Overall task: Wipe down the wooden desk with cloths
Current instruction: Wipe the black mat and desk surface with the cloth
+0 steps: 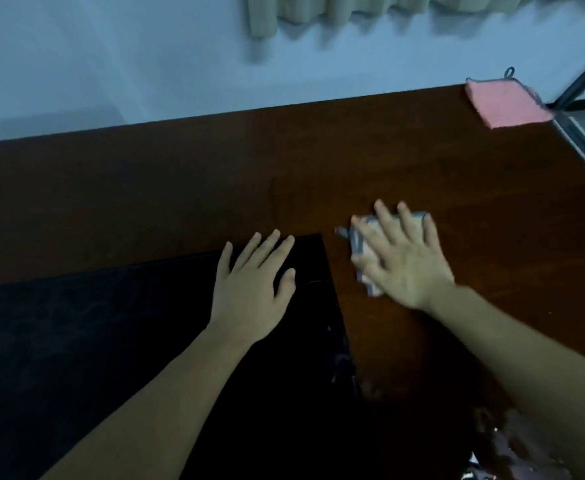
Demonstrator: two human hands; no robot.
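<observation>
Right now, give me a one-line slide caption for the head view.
Right hand presses a cloth flat on the wooden desk; left hand rests on a black mat.

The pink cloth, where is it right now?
In the head view the pink cloth lies untouched at the far right corner of the wooden desk, well beyond the right hand.

No text, label or number can be read anywhere
</observation>
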